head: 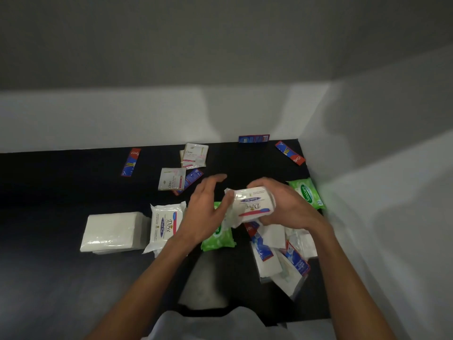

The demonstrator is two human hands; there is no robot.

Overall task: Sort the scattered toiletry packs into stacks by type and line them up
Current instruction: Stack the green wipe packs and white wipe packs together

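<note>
The right hand (285, 204) holds a white Dove wipes pack (253, 203) above the black table (49, 266), with its fingers curled round the right end of the pack. The left hand (206, 207) is open, the fingers spread and nearly straight. Its thumb side is at the crimped left end of the pack, but I cannot tell if it really touches. Under the left hand lies a green Sanicare pack (218, 239), partly hidden. A second green Sanicare pack (307, 193) lies near the right edge of the table, beside the white wall. To the left, a second Dove wipes pack (164, 225) lies flat, and just beside it is a stack of plain white packs (114, 231). Below the right hand there is a loose heap of white packs and red-blue sachets (277, 256). Farther back lie two Dove sachets (195, 154) (171, 179), the nearer one over a blue sachet (191, 179). One Colgate sachet (131, 161) is at the back left, another Colgate sachet (290, 153) at the back right, and a blue carton (253, 138) stands against the wall.
</note>
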